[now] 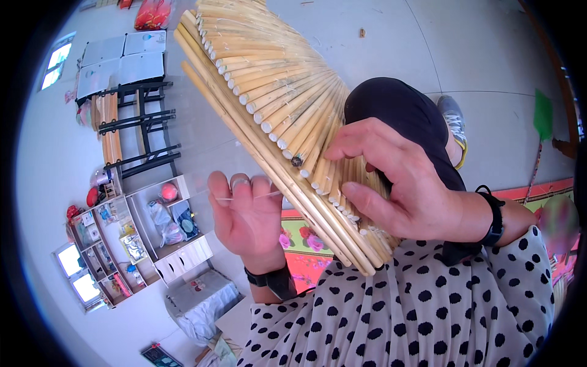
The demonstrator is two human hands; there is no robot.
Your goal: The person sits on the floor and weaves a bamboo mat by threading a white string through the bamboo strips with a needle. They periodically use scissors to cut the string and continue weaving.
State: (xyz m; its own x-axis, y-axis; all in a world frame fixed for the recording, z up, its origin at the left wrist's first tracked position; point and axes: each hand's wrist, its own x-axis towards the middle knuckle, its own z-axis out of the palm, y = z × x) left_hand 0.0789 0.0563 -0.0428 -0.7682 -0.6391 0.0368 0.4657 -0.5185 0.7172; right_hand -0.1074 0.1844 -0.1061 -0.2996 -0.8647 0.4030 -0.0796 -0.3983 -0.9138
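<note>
A thick mat of pale yellow reed stalks [293,98] slants across my lap, its cut ends fanned in a row with bits of white thread between them. Long straight stalks [257,144] run along its left edge. My left hand [247,214] is left of these stalks, palm up, fingers curled with a thin white thread [266,195] across them. The thread leads toward the mat's edge. Over the fanned stalks, my right hand [403,183] has thumb and forefinger apart, their tips at the stalks. Its other fingers are partly hidden.
My bent knee in black cloth [391,107] is beside the mat. A shelf unit [137,238] with small goods and folded black-legged tables [140,122] are at the left. A covered box [205,303] stands lower left. A green fly swatter [542,115] is at the right.
</note>
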